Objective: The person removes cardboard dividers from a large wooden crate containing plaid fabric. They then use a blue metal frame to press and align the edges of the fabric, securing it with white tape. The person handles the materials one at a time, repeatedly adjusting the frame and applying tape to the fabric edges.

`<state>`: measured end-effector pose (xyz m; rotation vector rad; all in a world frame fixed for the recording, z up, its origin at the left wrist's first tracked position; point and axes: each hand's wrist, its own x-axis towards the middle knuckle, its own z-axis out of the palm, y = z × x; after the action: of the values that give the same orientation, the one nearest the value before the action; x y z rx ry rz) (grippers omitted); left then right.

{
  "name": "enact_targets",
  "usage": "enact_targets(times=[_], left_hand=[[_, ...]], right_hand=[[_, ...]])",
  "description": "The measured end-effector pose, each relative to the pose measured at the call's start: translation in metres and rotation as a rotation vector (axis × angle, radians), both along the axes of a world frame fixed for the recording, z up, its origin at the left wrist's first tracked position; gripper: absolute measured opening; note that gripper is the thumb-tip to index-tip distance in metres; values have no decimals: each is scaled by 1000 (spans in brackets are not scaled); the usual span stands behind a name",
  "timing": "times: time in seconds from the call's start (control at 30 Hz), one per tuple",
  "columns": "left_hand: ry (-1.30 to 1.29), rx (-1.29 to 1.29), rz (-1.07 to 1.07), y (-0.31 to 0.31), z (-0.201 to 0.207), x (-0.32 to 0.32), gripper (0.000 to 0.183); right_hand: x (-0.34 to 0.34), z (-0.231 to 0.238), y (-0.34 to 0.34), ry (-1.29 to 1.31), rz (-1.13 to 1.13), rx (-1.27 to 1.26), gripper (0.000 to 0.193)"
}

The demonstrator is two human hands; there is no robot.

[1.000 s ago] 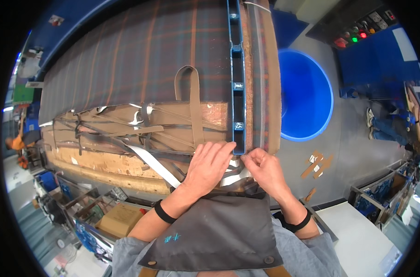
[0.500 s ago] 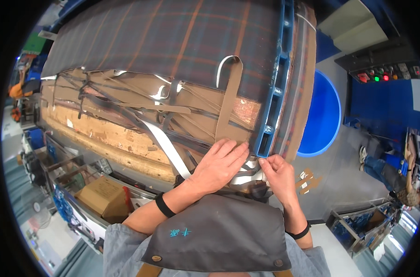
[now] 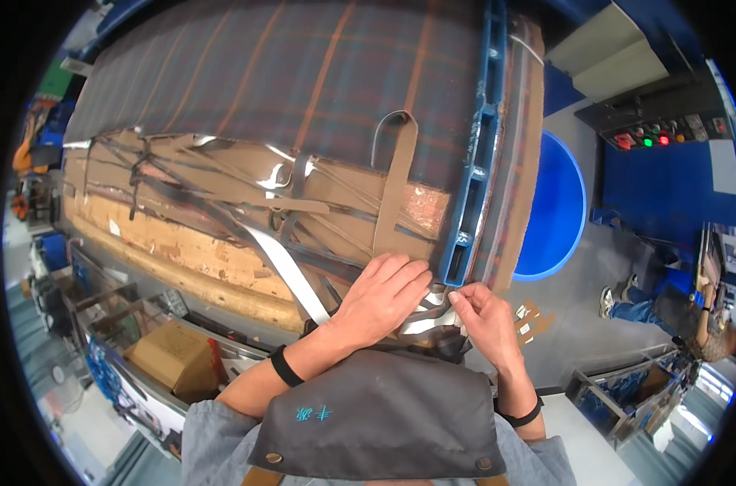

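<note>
Under my left hand (image 3: 384,300), whose fingers lie flat and side by side, is the lower end of a brown strip (image 3: 396,182) that loops up over a dark plaid sheet (image 3: 287,73). My right hand (image 3: 485,324) is pinched, thumb against fingers, just below the near end of a long blue slotted bar (image 3: 475,174). Whatever lies in that pinch is too small to make out. White and grey loose strips (image 3: 429,320) bunch between the two hands. A wide white strip (image 3: 291,279) runs down to my left wrist.
Tangled dark offcuts lie over brown board and a worn wooden edge (image 3: 198,267) at left. A blue round bin (image 3: 554,211) stands on the right, near a control panel (image 3: 667,134) with lit buttons. A cardboard box (image 3: 174,356) sits lower left. Another person (image 3: 667,312) is at far right.
My right hand has drawn slightly nearer to me, off the end of the blue bar. My left hand stays on the brown strip. The whole view has shifted a little.
</note>
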<state>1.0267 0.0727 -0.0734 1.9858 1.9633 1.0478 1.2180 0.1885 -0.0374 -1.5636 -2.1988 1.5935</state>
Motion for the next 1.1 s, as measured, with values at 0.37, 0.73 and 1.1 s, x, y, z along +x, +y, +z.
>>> enact_targets(times=[0.37, 0.73, 1.1], left_hand=[[-58, -53, -45, 28, 16, -2, 98], [-117, -190, -95, 34, 7, -6, 95], [-173, -211, -124, 36, 4, -13, 88]], right_hand=[[-6, 9, 21, 217, -253, 215, 21], [-60, -21, 27, 201, -53, 722, 62], [-55, -29, 29, 196, 53, 759, 57]])
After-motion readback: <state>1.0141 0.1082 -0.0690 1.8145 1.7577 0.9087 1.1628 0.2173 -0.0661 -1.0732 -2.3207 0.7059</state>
